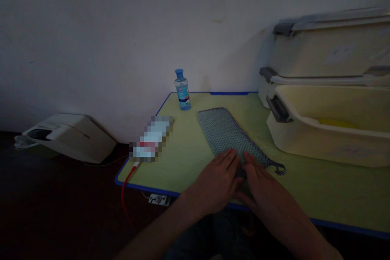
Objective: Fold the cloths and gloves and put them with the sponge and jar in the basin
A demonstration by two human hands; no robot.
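A flat, grey-green scrubbing cloth [225, 132] with a coarse weave and a dark striped border lies on the table. At its lower right corner a small striped loop [279, 167] sticks out. My left hand [217, 178] rests palm down on the near end of the cloth, fingers stretched forward. Close beside it, my right hand [258, 180] also lies on the cloth with its fingers extended. Both thumbs point inward near the table's front edge. The hands cover the nearest part of the cloth.
A blue-capped bottle [183, 94] stands at the back of the blue-edged table [179, 146]. A blurred-out phone [152, 138] with a red cable [124, 195] lies left. Cream bins [329, 146] are at right; a white bin [79, 136] is on the floor.
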